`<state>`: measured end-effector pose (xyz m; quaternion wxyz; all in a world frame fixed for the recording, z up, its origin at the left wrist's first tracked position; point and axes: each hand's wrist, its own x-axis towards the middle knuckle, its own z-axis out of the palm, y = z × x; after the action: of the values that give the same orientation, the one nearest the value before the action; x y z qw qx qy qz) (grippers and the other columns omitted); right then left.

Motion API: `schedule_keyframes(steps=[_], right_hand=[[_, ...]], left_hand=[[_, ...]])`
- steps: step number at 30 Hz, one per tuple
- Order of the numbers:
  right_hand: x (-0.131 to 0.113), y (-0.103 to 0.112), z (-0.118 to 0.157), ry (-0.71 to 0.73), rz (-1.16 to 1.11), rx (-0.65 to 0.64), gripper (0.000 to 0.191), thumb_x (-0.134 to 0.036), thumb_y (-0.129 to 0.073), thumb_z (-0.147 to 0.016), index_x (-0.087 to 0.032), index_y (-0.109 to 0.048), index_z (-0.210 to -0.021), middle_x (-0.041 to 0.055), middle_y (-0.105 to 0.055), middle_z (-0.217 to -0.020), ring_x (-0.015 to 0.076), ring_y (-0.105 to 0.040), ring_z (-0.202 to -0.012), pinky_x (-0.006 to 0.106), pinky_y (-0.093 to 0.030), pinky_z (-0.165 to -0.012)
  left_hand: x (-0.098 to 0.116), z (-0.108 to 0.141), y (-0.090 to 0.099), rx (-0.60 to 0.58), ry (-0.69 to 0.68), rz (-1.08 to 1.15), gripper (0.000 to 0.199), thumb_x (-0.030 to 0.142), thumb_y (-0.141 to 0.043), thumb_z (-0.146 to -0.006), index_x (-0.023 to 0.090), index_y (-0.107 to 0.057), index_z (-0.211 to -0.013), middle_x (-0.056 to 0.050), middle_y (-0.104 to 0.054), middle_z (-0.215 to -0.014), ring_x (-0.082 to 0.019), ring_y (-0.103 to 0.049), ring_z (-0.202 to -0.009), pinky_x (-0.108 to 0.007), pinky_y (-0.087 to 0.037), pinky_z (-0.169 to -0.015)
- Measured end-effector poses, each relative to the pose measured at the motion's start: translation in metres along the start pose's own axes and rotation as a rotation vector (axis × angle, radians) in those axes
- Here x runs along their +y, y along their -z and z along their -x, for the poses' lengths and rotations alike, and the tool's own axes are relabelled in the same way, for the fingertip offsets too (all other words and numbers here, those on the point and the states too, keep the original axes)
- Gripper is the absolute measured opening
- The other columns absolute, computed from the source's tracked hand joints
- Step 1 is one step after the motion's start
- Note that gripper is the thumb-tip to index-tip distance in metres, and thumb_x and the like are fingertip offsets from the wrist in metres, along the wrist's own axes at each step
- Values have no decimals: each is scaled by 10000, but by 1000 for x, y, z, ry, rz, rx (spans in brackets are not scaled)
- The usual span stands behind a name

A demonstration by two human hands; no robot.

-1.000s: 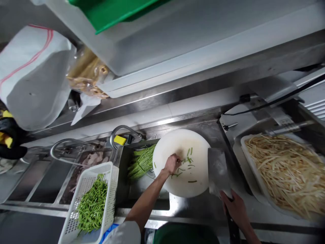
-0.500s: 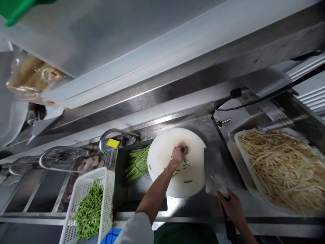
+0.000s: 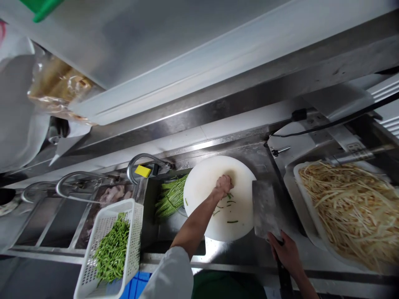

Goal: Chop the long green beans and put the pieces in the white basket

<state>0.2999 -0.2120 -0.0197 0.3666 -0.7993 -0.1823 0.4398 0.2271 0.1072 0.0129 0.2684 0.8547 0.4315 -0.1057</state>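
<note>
– Starting nearest: what's seen at btm ctr of frame?

– A pale sleeve [image 3: 173,276] & some dark-green cloth [image 3: 229,286]. Just to the R of these, in lower R of frame, a cleaver [image 3: 266,207] is held by its handle in the R hand [image 3: 288,253], fingers wrapped round it. Its blade is seen overlapping the R rim of the round white board [image 3: 202,187]; whether it's rested on it can't be made out.

– And lower L?

– A white perf. basket [image 3: 134,236], tilted in view, w/ chopped greens [image 3: 112,253] heaped inside. A blue item [image 3: 137,284] is partly hidden by it.

– L hand's grip?

– The L hand [image 3: 224,185] is placed over the board, a bit R of frame ctr, fingers curled in. Whether anything's pinched is hidden from view.

– Cut green pcs [image 3: 232,221]?

– Scattered on the board, a few bunched just beside the L hand, one lying apart nearer the btm of the frame.

– Beyond that?

– Long green stems [image 3: 171,197] are bundled in the sink [image 3: 149,216], L of the board & partly covered by it. Far R, a tray [image 3: 307,201] is filled w/ pale shreds [image 3: 352,211].

– Farthest?

– A yellow sponge [image 3: 143,171] by a curved faucet [image 3: 152,156], mid-L; above, a steel shelf [image 3: 233,101] is run across the frame, w/ a clear bag [image 3: 62,83] set in upper L.
</note>
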Motion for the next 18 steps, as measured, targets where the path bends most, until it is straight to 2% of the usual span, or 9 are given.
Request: schedule_keyframes(steps=[2,4,6,8,9,11,13,16,18], right_hand=[[9,0,-5,-6,-2,-16,440,-683,-499,-759,-274,-443,-607,-37,-521,-382,171,-540,-414,296,-441,-510],[15,0,-10,-17,3,-49,460,-710,-478,-749,-272,-449,-610,-35,-526,-392,174,-533,-405,305,-440,-512],[16,2,-16,-32,63,-50,469,-722,-469,-734,-270,-464,-609,-24,-530,-397,187,-543,-423,317,-443,-526],[10,4,-22,-15,142,-19,453,-709,-490,-711,-265,-489,-620,-5,-553,-422,211,-577,-482,322,-452,-549],[5,4,-25,7,168,-4,441,-699,-506,-696,-263,-502,-631,4,-571,-443,221,-594,-513,323,-458,-557],[-9,2,-29,52,188,-15,420,-680,-532,-683,-262,-516,-648,12,-600,-476,229,-615,-544,321,-472,-562],[-23,-2,-31,64,199,-76,412,-672,-536,-701,-268,-506,-634,7,-597,-459,222,-611,-513,320,-482,-554],[-36,-10,-31,35,239,-167,423,-677,-538,-711,-277,-477,-588,7,-579,-417,216,-595,-448,327,-492,-522],[-35,-14,-31,64,277,-149,429,-683,-540,-708,-281,-470,-576,10,-579,-413,214,-592,-425,331,-499,-495]], left_hand=[[-14,11,16,15,14,113,130,249,-636,-795,122,-660,-812,-66,-651,-719,-161,-605,-655,-259,-461,-617],[-38,38,32,53,21,275,178,288,-552,-854,138,-615,-781,-6,-593,-637,-105,-537,-534,-223,-418,-533],[-69,82,45,132,45,613,233,360,-546,-867,155,-560,-758,30,-537,-601,-71,-465,-456,-202,-374,-466],[-103,142,48,231,109,1030,324,445,-656,-798,170,-511,-706,48,-498,-586,-57,-423,-427,-190,-334,-418],[-120,176,46,260,160,1165,364,467,-706,-762,172,-505,-693,48,-496,-594,-56,-425,-435,-184,-318,-404],[-151,247,32,315,304,1336,418,518,-744,-729,171,-513,-689,56,-474,-572,-47,-384,-429,-167,-263,-378],[-177,317,8,398,447,1446,458,546,-777,-686,171,-515,-677,62,-452,-559,-43,-367,-438,-162,-265,-385],[-209,405,-31,679,705,1517,463,529,-828,-582,181,-556,-719,49,-507,-599,-54,-399,-454,-168,-286,-386],[-233,450,-45,906,814,1513,416,481,-815,-564,193,-563,-727,45,-532,-609,-64,-427,-469,-173,-312,-398]])
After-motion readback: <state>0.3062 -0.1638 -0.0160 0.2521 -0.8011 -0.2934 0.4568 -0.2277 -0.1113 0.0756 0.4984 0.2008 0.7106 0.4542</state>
